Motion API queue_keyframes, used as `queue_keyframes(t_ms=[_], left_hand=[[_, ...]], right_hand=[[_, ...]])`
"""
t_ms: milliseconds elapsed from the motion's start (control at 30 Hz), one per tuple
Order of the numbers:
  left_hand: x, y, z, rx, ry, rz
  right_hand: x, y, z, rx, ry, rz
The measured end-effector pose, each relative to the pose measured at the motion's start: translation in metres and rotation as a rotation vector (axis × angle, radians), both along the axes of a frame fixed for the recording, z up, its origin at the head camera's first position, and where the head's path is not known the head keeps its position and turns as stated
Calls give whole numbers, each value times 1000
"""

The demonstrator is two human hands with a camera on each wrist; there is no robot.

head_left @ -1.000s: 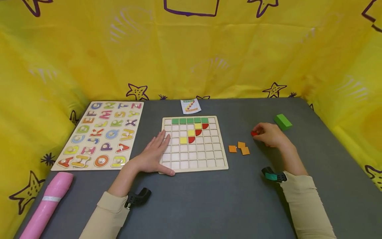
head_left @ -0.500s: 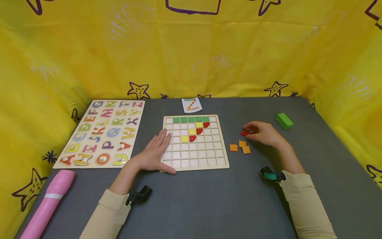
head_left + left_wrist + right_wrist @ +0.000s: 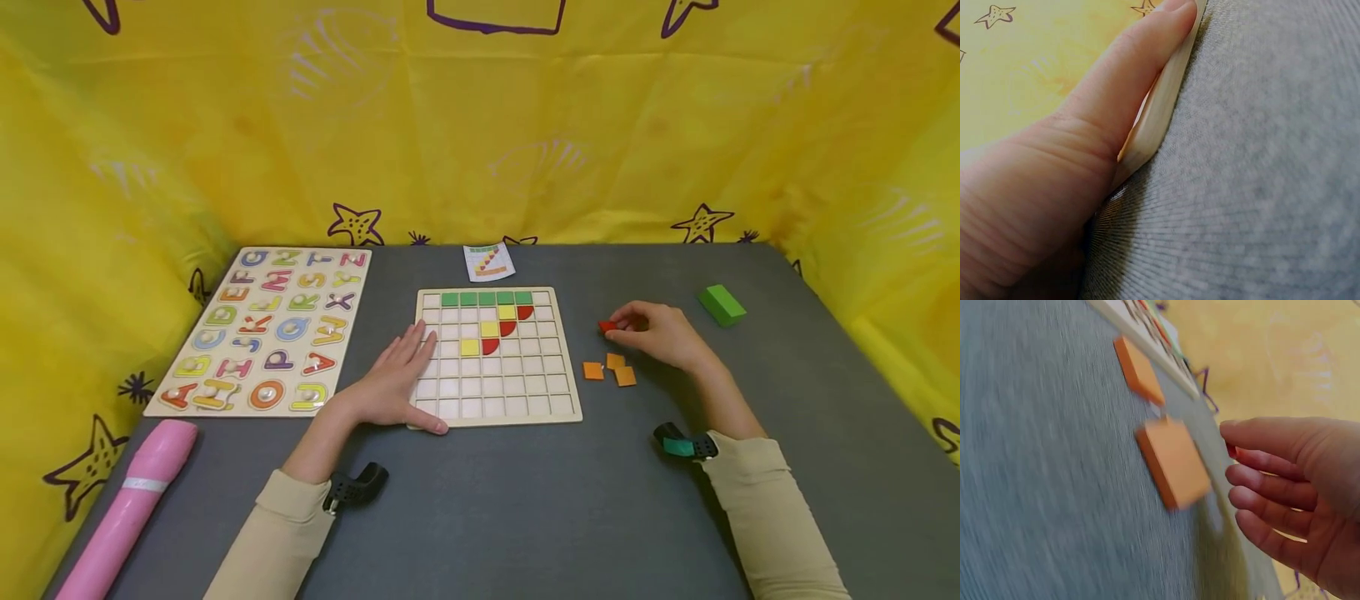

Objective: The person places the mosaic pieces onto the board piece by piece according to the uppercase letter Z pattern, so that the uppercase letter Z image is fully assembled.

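My left hand (image 3: 386, 387) lies with fingers spread on the left side of a wooden grid board (image 3: 516, 387). In the left wrist view its thumb (image 3: 1129, 69) stretches along the board's front edge. Set in the grid are a row of green squares (image 3: 487, 298), yellow squares (image 3: 469, 347) and red quarter-circles (image 3: 490, 346) stepping down diagonally. Right of the board, my right hand (image 3: 660, 335) pinches a small red tile (image 3: 606, 327) between thumb and fingertips; the fingers mostly cover it in the right wrist view. Orange square tiles (image 3: 593, 371) lie on the table just in front of that hand.
A printed pattern card (image 3: 489, 263) lies behind the board. An alphabet puzzle board (image 3: 347, 321) occupies the left, with a pink cylindrical object (image 3: 123, 517) in front of it. A green block (image 3: 722, 305) sits beyond the right hand. Yellow cloth (image 3: 480, 125) surrounds the dark table.
My right hand has moved left with the red tile, coming nearer the board behind the orange tiles. The left hand stays on the board. The head view has shifted slightly.
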State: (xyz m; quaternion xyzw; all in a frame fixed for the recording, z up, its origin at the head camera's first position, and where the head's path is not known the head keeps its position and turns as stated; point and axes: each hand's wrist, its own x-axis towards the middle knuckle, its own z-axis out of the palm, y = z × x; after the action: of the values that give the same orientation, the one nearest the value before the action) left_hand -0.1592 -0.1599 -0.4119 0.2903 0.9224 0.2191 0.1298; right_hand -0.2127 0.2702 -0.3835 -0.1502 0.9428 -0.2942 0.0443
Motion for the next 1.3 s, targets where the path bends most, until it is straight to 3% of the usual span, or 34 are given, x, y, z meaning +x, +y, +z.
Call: queue_keyframes(t_ms=[233, 633, 1000, 1133, 1300], left_hand=[[-1, 3, 0, -8, 9, -1], [-1, 5, 1, -8, 6, 10], [1, 7, 3, -11, -6, 16], [1, 6, 2, -23, -8, 18], [1, 4, 2, -27, -16, 25]], right_hand=[[6, -38, 6, -74, -11, 68], [13, -122, 4, -150, -11, 313], [16, -163, -6, -79, 106, 510], [17, -168, -7, -61, 131, 512], [17, -171, -7, -57, 118, 448]])
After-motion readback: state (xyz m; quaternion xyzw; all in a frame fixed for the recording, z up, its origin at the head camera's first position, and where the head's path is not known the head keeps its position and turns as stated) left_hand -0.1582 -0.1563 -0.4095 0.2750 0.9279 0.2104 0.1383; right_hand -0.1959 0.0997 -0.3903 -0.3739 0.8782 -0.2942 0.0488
